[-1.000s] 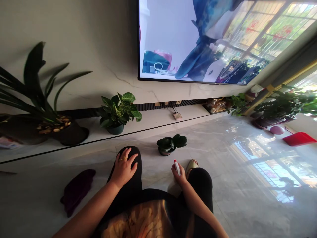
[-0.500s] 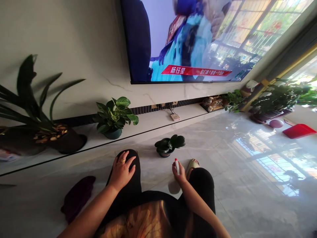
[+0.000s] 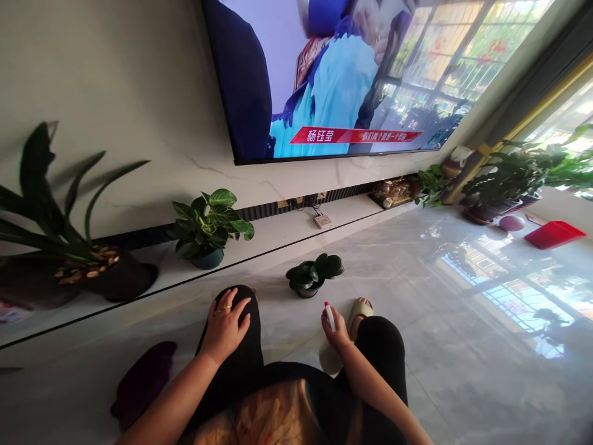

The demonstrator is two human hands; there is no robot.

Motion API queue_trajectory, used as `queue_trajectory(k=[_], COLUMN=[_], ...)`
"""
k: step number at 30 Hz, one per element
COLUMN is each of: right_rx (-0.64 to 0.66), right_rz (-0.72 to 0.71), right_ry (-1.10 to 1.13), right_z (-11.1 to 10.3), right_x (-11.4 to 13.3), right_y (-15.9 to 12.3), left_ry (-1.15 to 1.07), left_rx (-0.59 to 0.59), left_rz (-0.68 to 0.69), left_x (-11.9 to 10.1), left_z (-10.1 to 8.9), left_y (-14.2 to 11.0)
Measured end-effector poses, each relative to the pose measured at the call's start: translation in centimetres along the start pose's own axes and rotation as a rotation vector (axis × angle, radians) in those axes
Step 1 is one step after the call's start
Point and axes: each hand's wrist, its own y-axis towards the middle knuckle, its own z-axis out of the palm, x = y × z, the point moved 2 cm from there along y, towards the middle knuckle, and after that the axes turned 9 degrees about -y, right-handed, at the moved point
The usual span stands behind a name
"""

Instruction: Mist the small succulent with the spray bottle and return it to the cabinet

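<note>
My right hand is wrapped around a spray bottle; its white head with a red tip points forward, and its pale body hangs partly hidden below the hand. In front of it a small potted plant with broad dark leaves stands on the floor. My left hand, with a ring on one finger, lies on my left knee. Its fingers are spread and nothing is in them.
A leafy plant and a long-leaved plant stand on the low ledge at left. A television hangs above. A purple cloth-like thing lies at left; a red container and more plants are at right.
The view has shifted slightly, and the television picture differs. My right hand still grips the spray bottle, and my left hand stays on the knee.
</note>
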Motion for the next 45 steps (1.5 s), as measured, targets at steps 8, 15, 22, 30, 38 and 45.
queue_trajectory(k=[8, 15, 22, 30, 38, 45], right_rx=[-0.007, 0.02, 0.03, 0.02, 0.02, -0.059], right_rz=[0.013, 0.043, 0.102, 0.126, 0.072, 0.147], right_ry=[0.032, 0.012, -0.02, -0.007, 0.019, 0.018], right_z=[0.3, 0.5, 0.0, 0.4, 0.5, 0.0], right_x=[0.3, 0.0, -0.3, -1.0, -0.7, -0.6], right_y=[-0.2, 0.0, 0.1, -0.4, -0.4, 0.0], left_ry=[0.001, 0.008, -0.011, 0.036, 0.026, -0.007], left_rx=[-0.01, 0.002, -0.002, 0.0, 0.011, -0.01], left_rz=[-0.006, -0.022, -0.02, -0.003, -0.02, -0.042], left_x=[0.0, 0.1, -0.2, -0.2, -0.2, -0.1], left_z=[0.2, -0.1, -0.2, 0.0, -0.1, -0.1], left_y=[0.0, -0.1, 0.1, 0.1, 0.1, -0.1])
